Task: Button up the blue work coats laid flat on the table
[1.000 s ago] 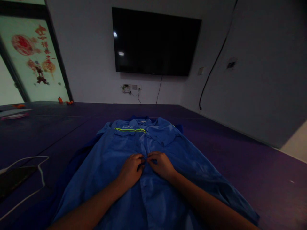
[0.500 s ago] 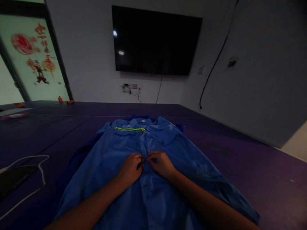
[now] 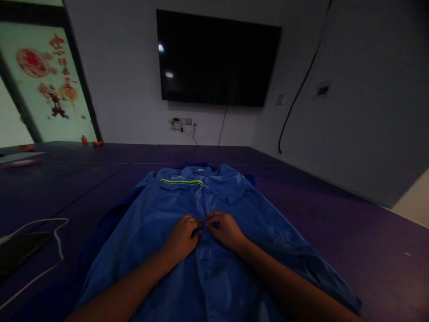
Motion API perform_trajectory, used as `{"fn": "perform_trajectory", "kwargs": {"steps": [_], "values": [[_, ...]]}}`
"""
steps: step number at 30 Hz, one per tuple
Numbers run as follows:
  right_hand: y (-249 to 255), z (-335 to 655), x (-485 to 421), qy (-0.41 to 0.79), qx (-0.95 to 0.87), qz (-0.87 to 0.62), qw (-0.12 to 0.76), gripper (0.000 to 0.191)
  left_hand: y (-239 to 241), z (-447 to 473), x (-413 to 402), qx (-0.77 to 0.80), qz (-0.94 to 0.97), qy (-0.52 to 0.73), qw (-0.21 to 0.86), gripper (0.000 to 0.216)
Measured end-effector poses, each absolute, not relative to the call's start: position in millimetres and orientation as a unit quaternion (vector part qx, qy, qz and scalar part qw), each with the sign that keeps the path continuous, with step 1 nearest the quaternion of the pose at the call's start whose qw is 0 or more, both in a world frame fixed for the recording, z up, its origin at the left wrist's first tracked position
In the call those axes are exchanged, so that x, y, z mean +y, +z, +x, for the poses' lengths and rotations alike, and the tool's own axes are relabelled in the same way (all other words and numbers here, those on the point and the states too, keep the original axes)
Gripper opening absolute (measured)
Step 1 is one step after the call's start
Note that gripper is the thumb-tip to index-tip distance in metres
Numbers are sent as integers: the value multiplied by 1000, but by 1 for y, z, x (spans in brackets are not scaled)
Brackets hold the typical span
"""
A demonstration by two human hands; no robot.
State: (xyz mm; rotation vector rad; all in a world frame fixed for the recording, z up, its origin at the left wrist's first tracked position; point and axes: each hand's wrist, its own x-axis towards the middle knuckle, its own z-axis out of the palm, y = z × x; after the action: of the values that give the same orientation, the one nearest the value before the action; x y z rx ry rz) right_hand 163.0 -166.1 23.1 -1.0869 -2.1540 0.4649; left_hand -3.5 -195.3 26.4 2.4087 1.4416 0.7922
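Observation:
A blue work shirt [image 3: 157, 232] with a yellow reflective stripe [image 3: 182, 181] across the chest lies flat, front up, on a dark purple table [image 3: 335, 223]. My left hand [image 3: 182, 239] and my right hand [image 3: 226, 230] rest side by side on the shirt's front placket, about halfway down. Both hands have their fingers curled and pinch the cloth where the two front edges meet. What lies between the fingertips is too small to make out.
A dark phone [image 3: 18, 252] with a white cable [image 3: 56, 241] lies at the table's left edge. A large black screen [image 3: 217, 58] hangs on the far wall above a socket [image 3: 183, 122]. A door with red decorations [image 3: 43, 76] stands at the left.
Both hands stay at the same spot on the placket. Only small finger movements and a slight shift of the view show.

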Motion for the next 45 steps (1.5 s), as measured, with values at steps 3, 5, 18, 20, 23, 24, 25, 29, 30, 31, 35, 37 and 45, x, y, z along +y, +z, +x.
{"fn": "perform_trajectory", "kwargs": {"steps": [3, 5, 18, 20, 23, 24, 25, 29, 30, 31, 35, 37, 45], "values": [[24, 163, -166, 179, -826, -417, 336, 18, 27, -4, -196, 491, 823, 265, 107, 23], [24, 163, -167, 177, -826, -419, 333, 18, 27, -4, -196, 490, 824, 265, 106, 23], [25, 163, -167, 133, -847, -420, 298, 20, 26, -1, -197, 486, 829, 262, 81, 24], [24, 163, -168, 122, -847, -424, 297, 20, 26, -2, -197, 483, 831, 265, 79, 23], [25, 162, -170, 106, -848, -427, 296, 20, 27, -3, -198, 484, 831, 265, 75, 23], [25, 162, -171, 101, -847, -429, 298, 20, 27, -3, -198, 486, 830, 264, 74, 23], [26, 162, -172, 96, -846, -431, 299, 20, 28, -3, -199, 487, 830, 263, 72, 24], [28, 162, -174, 90, -847, -433, 294, 20, 32, -2, -200, 492, 826, 264, 73, 25], [28, 162, -174, 90, -848, -433, 292, 20, 32, -2, -200, 492, 827, 263, 75, 25], [29, 162, -174, 90, -848, -433, 291, 20, 32, -2, -200, 490, 828, 261, 78, 25], [28, 162, -175, 84, -850, -431, 289, 20, 32, -2, -200, 486, 831, 257, 82, 24], [28, 162, -174, 78, -851, -432, 288, 21, 31, -2, -200, 491, 828, 257, 81, 24], [32, 164, -176, 41, -873, -419, 247, 22, 28, -3, -199, 492, 828, 256, 88, 23]]}}
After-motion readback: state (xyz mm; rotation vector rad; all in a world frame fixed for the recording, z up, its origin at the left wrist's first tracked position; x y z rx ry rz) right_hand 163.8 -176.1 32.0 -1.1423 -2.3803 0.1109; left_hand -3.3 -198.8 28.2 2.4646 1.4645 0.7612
